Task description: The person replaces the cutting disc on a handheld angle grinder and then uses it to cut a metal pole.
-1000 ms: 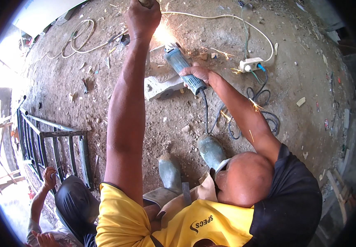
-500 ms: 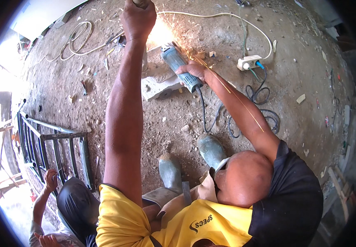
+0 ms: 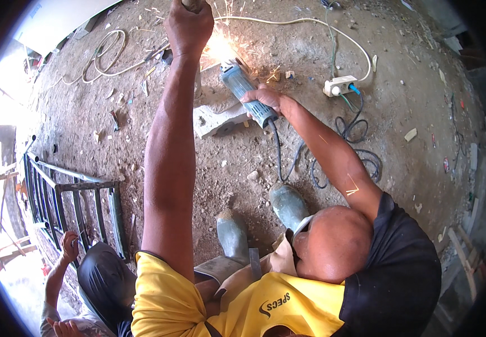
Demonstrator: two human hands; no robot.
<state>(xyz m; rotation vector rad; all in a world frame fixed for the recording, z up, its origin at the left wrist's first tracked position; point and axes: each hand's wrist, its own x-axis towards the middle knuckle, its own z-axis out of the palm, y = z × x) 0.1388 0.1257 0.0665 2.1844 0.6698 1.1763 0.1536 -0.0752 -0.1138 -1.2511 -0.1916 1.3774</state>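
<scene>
Gripping hand: the right hand (image 3: 262,98) is wrapped tight round the blue angle grinder (image 3: 245,92).
Grinder: it points up from the fist, and sparks (image 3: 220,48) fly at its tip.
Left hand: the left hand (image 3: 189,25) is shut round a stick-like thing (image 3: 193,4), just beside the sparks.
Ground: a white power strip (image 3: 339,86) lies on the dirt.

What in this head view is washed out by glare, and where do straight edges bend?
Head view: the sparks at the grinder tip burn to white beside the left hand; daylight bleaches the left rim beyond the metal frame; the fisheye bows that frame's bars and blackens the corners.
</scene>
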